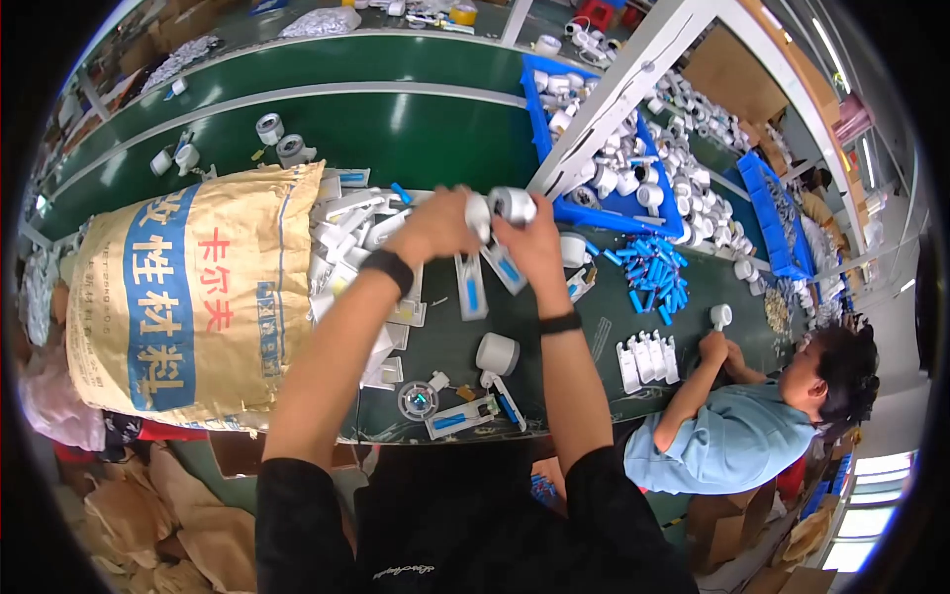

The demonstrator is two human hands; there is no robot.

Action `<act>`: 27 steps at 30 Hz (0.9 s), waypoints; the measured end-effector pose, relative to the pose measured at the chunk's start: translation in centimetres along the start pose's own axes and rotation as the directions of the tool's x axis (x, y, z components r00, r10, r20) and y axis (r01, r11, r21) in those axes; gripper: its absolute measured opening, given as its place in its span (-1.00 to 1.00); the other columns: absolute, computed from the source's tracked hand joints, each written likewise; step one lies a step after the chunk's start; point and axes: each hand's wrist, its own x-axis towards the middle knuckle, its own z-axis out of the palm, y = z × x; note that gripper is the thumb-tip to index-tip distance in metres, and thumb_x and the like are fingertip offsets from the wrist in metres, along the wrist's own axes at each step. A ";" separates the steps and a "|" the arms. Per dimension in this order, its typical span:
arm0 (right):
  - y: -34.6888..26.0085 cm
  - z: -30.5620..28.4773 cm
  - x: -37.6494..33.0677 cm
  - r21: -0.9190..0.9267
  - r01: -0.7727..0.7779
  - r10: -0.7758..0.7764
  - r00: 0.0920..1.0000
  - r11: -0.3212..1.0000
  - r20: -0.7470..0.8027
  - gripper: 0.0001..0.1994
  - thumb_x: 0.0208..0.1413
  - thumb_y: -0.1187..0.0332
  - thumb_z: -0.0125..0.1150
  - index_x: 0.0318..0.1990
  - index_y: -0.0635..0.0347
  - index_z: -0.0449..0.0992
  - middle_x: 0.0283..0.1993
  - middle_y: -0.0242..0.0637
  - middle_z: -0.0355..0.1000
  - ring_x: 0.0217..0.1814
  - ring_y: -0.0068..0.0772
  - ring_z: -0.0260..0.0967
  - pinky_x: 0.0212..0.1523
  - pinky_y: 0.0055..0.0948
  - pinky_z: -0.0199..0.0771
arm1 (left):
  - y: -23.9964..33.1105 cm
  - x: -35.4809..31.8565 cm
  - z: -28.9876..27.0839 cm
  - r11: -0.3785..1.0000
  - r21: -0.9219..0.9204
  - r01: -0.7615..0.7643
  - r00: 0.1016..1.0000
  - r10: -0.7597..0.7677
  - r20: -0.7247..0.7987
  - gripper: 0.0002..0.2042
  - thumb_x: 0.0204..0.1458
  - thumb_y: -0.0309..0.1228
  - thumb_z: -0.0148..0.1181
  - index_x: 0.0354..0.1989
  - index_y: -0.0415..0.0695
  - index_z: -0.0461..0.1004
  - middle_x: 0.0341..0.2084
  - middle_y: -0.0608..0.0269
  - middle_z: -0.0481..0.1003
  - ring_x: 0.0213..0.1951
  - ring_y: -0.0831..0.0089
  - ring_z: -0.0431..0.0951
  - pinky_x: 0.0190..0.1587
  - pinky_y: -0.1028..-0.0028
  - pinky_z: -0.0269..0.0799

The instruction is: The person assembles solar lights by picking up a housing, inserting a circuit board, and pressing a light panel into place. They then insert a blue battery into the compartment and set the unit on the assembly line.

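Note:
Above the green work surface, my left hand is closed on a white rounded housing. Right beside it, my right hand grips a white cylindrical head with a grey ring. The two parts are close together; whether they touch I cannot tell. Below my hands lie open white handle shells with blue cells inside. Nearer to me are a white cup-shaped housing, a round part with a lit centre and another handle shell with a blue cell.
A big paper sack lies at left beside piled white shells. Blue cells are heaped at right, near a blue crate of white heads. A co-worker sits at right, holding a white part. A white frame post slants behind.

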 end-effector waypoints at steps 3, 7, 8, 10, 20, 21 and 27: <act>0.4 3.6 5.4 -0.138 0.146 -0.158 0.984 0.980 -0.077 -0.30 -0.09 0.28 0.51 0.24 0.29 0.39 0.04 0.13 0.45 0.05 -0.02 0.50 0.08 -0.24 0.51 | -1.1 4.2 -4.5 0.999 0.016 0.040 0.996 -0.039 -0.079 -0.12 -0.32 -0.22 0.47 0.26 -0.43 0.34 -0.11 -0.30 0.55 -0.11 -0.07 0.63 -0.02 0.19 0.58; 0.7 9.0 10.5 -0.146 0.160 -0.177 0.977 0.976 -0.115 -0.28 -0.11 0.39 0.51 0.28 0.19 0.36 0.13 0.11 0.31 0.14 0.24 0.39 0.13 -0.07 0.48 | -8.6 11.1 -5.0 0.966 0.248 0.074 0.940 0.015 -0.340 -0.35 -0.31 -0.19 0.41 0.01 -0.34 0.52 -0.23 -0.24 0.61 -0.22 -0.13 0.66 -0.08 0.15 0.62; 2.3 9.5 11.6 -0.135 0.146 -0.167 0.974 0.980 -0.156 -0.29 -0.09 0.41 0.50 0.28 0.18 0.36 0.13 0.09 0.32 0.14 0.23 0.40 0.13 -0.08 0.47 | -7.8 12.3 -5.0 0.976 0.087 0.201 0.947 -0.171 -0.272 -0.35 -0.34 -0.21 0.47 0.00 -0.27 0.50 -0.09 -0.28 0.57 -0.01 -0.17 0.61 0.07 0.12 0.58; 2.8 11.0 12.5 -0.152 0.094 -0.118 0.981 0.984 -0.156 -0.30 -0.06 0.44 0.46 0.30 0.18 0.33 0.12 0.07 0.34 0.14 0.21 0.41 0.14 -0.08 0.46 | -10.4 13.9 -4.1 0.967 0.067 0.247 0.900 -0.203 -0.386 -0.34 -0.32 -0.18 0.49 0.03 -0.21 0.50 -0.08 -0.23 0.57 0.00 -0.14 0.61 0.07 0.09 0.58; 1.0 4.2 6.3 -0.068 0.325 -0.292 0.909 0.943 0.297 -0.50 0.14 0.21 0.36 0.17 0.31 0.48 0.14 0.07 0.50 0.15 0.09 0.48 0.16 -0.19 0.48 | -12.6 12.8 -6.1 0.904 0.294 0.311 0.846 -0.123 -0.518 -0.27 -0.07 0.02 0.42 0.16 -0.28 0.39 -0.03 -0.28 0.52 0.03 -0.15 0.57 0.07 0.09 0.56; -2.5 1.2 2.9 -0.088 0.292 -0.232 0.882 0.952 0.409 -0.51 0.16 0.18 0.36 0.16 0.26 0.50 0.15 0.04 0.50 0.11 0.07 0.48 0.14 -0.21 0.48 | -10.0 10.2 -9.0 0.905 0.413 0.103 0.974 -0.008 -0.227 -0.41 0.02 -0.01 0.34 0.02 -0.30 0.49 -0.11 -0.24 0.57 0.01 -0.11 0.58 0.05 0.11 0.55; -1.8 -8.5 -13.7 -0.274 0.250 -0.080 0.856 0.929 0.510 -0.45 0.10 0.12 0.42 0.19 0.21 0.49 0.29 -0.01 0.41 0.35 0.11 0.32 0.31 -0.16 0.37 | 4.2 -11.7 -4.4 0.975 0.219 -0.031 0.960 -0.032 0.279 -0.43 -0.02 -0.07 0.46 0.15 -0.07 0.55 -0.10 0.05 0.59 -0.09 0.21 0.62 -0.10 0.31 0.53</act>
